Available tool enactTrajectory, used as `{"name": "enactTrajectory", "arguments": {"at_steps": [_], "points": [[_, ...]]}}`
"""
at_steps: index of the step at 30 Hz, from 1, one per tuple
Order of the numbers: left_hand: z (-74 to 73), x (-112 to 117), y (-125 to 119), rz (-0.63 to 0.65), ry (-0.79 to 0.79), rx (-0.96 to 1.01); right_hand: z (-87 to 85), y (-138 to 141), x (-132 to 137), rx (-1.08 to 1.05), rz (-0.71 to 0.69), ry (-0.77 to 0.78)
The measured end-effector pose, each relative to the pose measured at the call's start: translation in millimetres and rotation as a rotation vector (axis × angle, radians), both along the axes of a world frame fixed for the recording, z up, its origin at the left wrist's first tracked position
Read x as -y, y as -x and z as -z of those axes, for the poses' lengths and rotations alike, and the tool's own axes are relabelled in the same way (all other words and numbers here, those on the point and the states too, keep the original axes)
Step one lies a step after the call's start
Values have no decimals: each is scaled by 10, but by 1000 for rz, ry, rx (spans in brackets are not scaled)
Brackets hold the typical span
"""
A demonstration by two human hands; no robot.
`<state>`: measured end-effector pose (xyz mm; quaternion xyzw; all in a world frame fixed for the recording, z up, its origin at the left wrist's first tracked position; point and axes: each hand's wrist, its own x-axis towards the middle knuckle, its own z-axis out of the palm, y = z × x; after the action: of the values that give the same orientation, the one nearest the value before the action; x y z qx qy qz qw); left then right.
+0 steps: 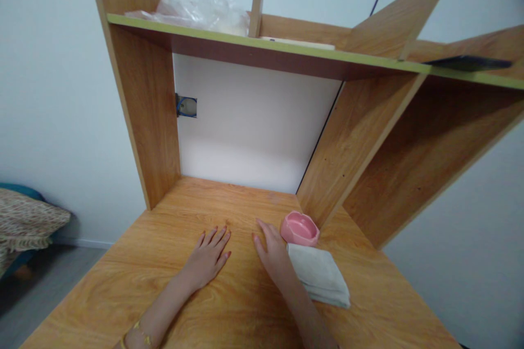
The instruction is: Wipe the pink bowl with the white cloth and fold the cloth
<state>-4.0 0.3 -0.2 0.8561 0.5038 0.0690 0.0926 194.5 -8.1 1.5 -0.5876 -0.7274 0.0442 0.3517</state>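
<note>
My left hand (209,257) lies palm down on the wooden desk (135,267), its fingers spread and nothing in it. To its right, my right hand (271,251) rests on its side near the desk surface, fingers extended and thumb apart, holding nothing. A pink faceted bowl (300,228) stands just right of my right fingers. In front of the bowl lies a folded light grey cloth (319,274), right beside my right wrist. My right forearm runs along the cloth's left edge; whether they touch I cannot tell.
Above the desk runs a shelf with a green edge (229,38), bearing a clear plastic bag (204,11) and a dark flat object (469,62). Upright wooden panels (143,114) stand at the sides. An open wall socket box (187,106) shows at the back left. A patterned throw (30,218) is far left.
</note>
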Motion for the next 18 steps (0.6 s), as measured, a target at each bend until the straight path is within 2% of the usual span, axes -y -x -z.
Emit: {"name": "enactTrajectory", "arguments": {"at_steps": [4, 7, 9, 12, 18], "points": [[-23, 11, -9, -2, -2, -6, -260, -348, 0, -3, 410, -62], [-23, 11, -14, -1, -5, -20, -347, -618, 69, 13, 651, 108], [-20, 11, -17, -3, 0, -27, -353, -749, 95, 30, 750, 246], [-15, 15, -21, -4, 6, -33, -315, -869, 58, 29, 763, 340], [-1, 19, -20, -2, -17, -15, -222, -1045, -106, 33, 659, 354]]}}
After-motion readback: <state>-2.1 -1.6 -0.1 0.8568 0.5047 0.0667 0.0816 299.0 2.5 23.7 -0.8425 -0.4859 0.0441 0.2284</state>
